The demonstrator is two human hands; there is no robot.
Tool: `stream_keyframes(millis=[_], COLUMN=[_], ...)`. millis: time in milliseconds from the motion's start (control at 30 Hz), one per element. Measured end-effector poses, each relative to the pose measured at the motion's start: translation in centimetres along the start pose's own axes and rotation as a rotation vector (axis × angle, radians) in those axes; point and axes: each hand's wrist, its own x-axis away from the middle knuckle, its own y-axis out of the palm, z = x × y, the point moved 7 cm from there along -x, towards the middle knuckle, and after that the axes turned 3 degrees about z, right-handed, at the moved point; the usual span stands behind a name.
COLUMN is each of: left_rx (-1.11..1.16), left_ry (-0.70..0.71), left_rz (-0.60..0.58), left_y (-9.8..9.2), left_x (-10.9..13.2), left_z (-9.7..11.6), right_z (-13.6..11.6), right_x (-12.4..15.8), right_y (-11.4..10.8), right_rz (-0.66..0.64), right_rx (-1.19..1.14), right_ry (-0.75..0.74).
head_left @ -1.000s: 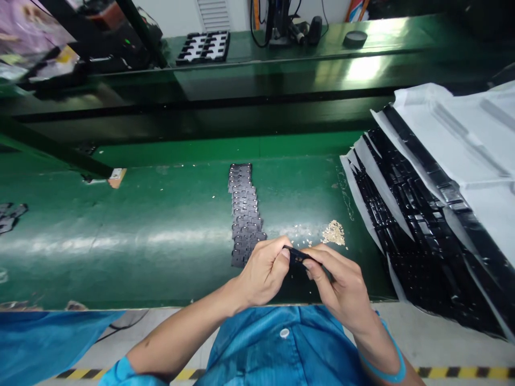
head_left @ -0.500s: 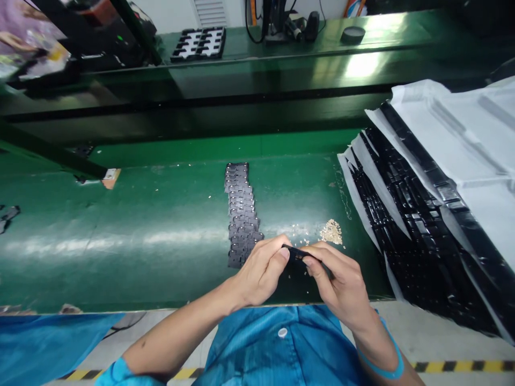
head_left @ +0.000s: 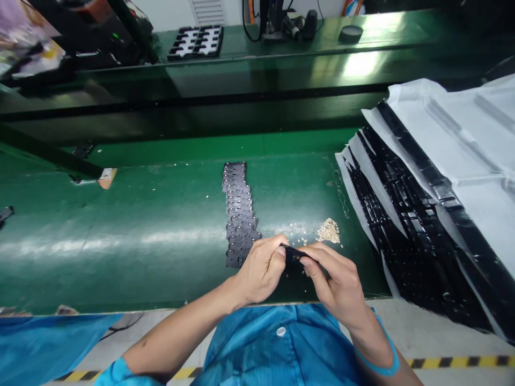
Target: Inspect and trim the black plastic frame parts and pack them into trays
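A small black plastic part [head_left: 293, 253] is held between my two hands above the front edge of the green table. Its left end is pinched in my left hand [head_left: 261, 271], thumb on the near side. My right hand [head_left: 336, 276] grips the other end between thumb and bent fingers, which hide much of the part. Just beyond my left hand lies an overlapping row of similar dark parts [head_left: 239, 203] running away from me. Past my right hand sits a heap of tiny beige pieces [head_left: 329, 231], with several more scattered around it.
Black parts layered with white sheets [head_left: 406, 209] are stacked at the right. A green post [head_left: 52, 153] stands at the left. On the raised shelf [head_left: 241, 51] are a tray [head_left: 196, 41] and a round black object [head_left: 351, 34]. The green table [head_left: 120, 225] spreads leftward.
The view has shifted slightly, so everything sits a little further left. Both hands keep their grip on the black part, which looks slightly turned.
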Motion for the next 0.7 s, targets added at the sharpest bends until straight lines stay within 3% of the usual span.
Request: stream_keyframes(millis=[367, 700], left_rx=[0.050, 0.009], left_ry=[-0.035, -0.019], left_rz=[-0.070, 0.023], left_y=[0.30, 0.36], left_x=[0.07, -0.12], left_z=[-0.17, -0.43], right_z=[0.59, 0.51], right_x=[-0.21, -0.03], right_y=[-0.26, 0.03], right_rz=[0.010, 0.010], right_rx=[0.012, 0.029], right_ry=[0.033, 0.004])
